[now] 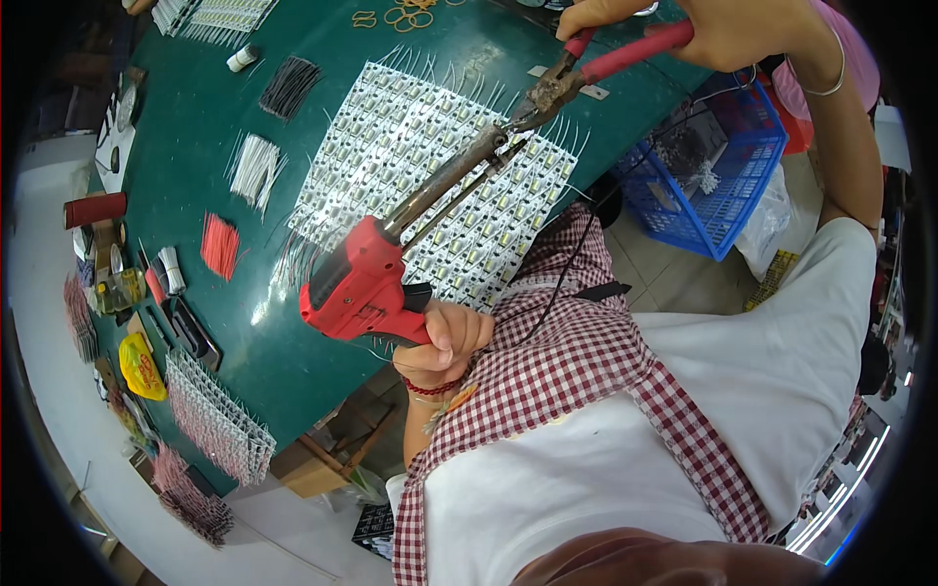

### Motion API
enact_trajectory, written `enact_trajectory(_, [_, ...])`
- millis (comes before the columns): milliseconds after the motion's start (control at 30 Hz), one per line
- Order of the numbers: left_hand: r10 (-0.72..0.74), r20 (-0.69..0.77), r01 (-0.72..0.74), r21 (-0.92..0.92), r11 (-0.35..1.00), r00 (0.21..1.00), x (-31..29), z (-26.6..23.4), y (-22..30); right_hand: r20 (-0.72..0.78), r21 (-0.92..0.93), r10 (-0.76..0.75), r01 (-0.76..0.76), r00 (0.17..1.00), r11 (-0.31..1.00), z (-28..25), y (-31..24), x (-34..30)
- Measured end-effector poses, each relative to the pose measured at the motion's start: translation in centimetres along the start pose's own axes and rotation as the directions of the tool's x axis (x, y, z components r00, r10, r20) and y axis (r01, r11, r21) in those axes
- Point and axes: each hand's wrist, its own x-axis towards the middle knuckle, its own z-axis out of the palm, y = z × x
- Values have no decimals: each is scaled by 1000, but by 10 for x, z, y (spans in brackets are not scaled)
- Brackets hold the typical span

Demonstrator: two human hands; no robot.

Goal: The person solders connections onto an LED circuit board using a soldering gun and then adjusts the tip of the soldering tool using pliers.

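My left hand (445, 344) is wrapped round the handle of a red soldering gun (363, 278), whose long metal barrel slants up to the right. My right hand (728, 29) grips the red handles of pliers (554, 93). The plier jaws meet the barrel's far end, at or close to its tip; whether they clamp it I cannot tell. Under the barrel lies a sheet of small white circuit boards (391, 122) with thin wires sticking out along its edges.
On the green table (322, 391) lie bundles of black wires (290, 88), white wires (257, 171) and red wires (220, 246). Wired boards (217, 420) and a yellow bag (142, 367) sit near its left edge. A blue plastic basket (718, 195) stands at the right, beside the table.
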Motion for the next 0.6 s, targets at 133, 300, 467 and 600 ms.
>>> enact_trajectory(133, [-1, -6, 0, -12, 1000, 1000, -1, 0, 0, -17, 14, 3, -2, 1000, 1000, 1, 0, 0])
enact_trajectory(300, [-5, 5, 5, -33, 999, 1000, -2, -1, 0, -42, 40, -2, 4, 999, 999, 3, -1, -2])
enact_trajectory(467, [0, -5, 0, -38, 999, 1000, -4, -1, 1, -40, 24, 51, -50, 998, 998, -3, -19, 1])
enact_trajectory(600, [39, 11, -38, -48, 998, 999, -1, 1, -1, -34, 36, 1, 0, 999, 999, 5, -1, -2])
